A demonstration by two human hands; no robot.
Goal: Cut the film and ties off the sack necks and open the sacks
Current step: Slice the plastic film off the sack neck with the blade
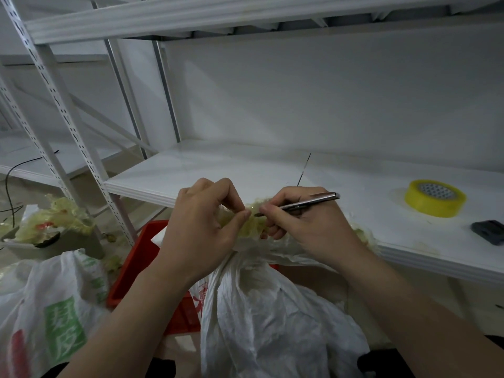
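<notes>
Pinching yellowish film point(252, 225) on neck of white sack point(259, 309) w/ L hand point(201, 222), thumb & forefinger clamped on it, just in front of shelf point(272, 170) edge. Gripping slim metal cutter point(305, 203) pen-style in R hand point(302, 227), long axis right-to-left, tip at film just beside L fingertips point(245, 214). Prob. cutting toward L hand next, so L thumb at risk.

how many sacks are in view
2. One white sack in the middle, its neck gripped by the left hand; one green-printed sack at lower left. Others may be hidden behind them.
</notes>
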